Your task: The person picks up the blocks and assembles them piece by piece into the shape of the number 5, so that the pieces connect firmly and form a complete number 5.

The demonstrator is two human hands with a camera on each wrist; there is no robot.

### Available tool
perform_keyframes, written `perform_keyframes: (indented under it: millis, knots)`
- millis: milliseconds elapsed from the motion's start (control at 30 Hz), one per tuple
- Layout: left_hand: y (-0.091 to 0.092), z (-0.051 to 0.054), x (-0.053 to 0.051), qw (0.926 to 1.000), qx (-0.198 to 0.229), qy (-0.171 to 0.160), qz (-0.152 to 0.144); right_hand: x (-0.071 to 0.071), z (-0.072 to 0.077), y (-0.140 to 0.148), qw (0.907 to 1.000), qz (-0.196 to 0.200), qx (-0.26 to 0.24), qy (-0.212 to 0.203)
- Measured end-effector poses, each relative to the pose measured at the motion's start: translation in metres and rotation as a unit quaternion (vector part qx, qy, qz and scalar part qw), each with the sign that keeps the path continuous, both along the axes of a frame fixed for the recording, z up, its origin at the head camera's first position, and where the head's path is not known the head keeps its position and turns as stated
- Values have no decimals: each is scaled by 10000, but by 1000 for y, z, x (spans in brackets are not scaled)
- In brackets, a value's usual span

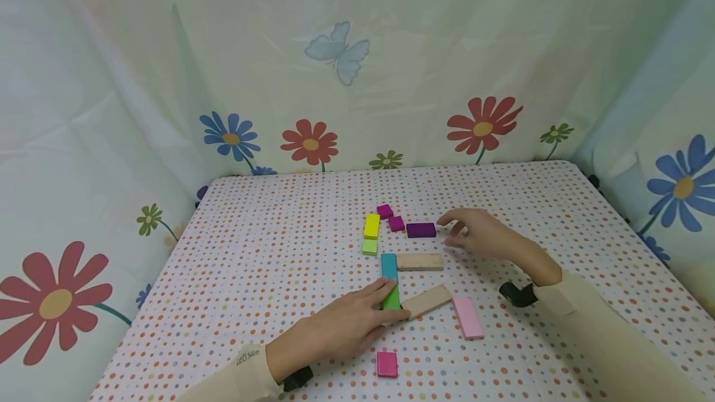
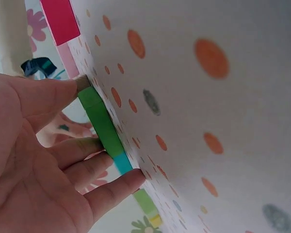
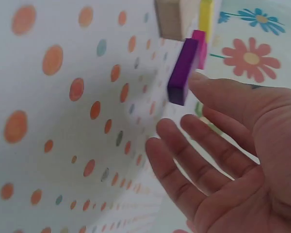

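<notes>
My left hand (image 1: 354,318) rests over a green block (image 1: 393,298), fingers extended along its left side. Its thumb touches the near end of a slanted wooden block (image 1: 430,301). A blue block (image 1: 388,263) continues the green one in line away from me, and a second wooden block (image 1: 419,262) extends right from the blue one's far end. Just right of a dark purple block (image 1: 421,230), my right hand (image 1: 483,236) hovers with fingers loosely bent and nothing in them. The right wrist view shows the thumb close by the purple block (image 3: 182,73); whether they touch, I cannot tell.
Two small magenta blocks (image 1: 396,224) lie left of the purple one, beside a yellow block (image 1: 372,226) and a light green block (image 1: 370,247). A pale pink block (image 1: 468,318) and a hot pink block (image 1: 387,365) lie nearer. A dotted cloth covers the table (image 1: 268,253).
</notes>
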State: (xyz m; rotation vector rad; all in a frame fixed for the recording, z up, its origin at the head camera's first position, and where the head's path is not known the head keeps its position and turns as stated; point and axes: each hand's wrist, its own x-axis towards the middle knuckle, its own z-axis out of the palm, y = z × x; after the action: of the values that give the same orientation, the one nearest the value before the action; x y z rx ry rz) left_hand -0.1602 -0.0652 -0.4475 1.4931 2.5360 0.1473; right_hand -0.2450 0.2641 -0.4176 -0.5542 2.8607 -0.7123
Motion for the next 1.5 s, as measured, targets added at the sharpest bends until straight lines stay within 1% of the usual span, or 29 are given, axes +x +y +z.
perform_keyframes:
  millis: [200, 433, 633, 800, 867, 967, 1167, 1333, 1500]
  knots:
    - [1, -1, 1, 10000, 13, 64, -15, -12, -3, -9, 9999, -62, 33, -80]
    - [1, 0, 2, 9999, 28, 120, -17, -25, -10, -19, 9993, -237, 73, -266]
    - [1, -2, 2, 9999, 27, 113, -42, -32, -14, -26, 9995, -172, 173, -217]
    - [1, -3, 2, 9999, 56, 112, -54, -35, -17, -30, 9994, -63, 344, -34]
    - [1, -3, 2, 9999, 54, 119, -53, -35, -17, -31, 9991, 60, 399, 128]
    - [1, -3, 1, 9999, 54, 140, -48, -35, -18, -31, 9983, 138, 467, 307]
    - [1, -3, 1, 9999, 43, 128, -24, -33, -17, -30, 9966, 100, 698, 427]
    - [0, -3, 0, 9999, -5, 120, -5, -25, -13, -27, 9952, -37, 848, 476]
    - [0, -3, 0, 9999, 9, 152, -1, -12, -7, -18, 9940, -196, 896, 597]
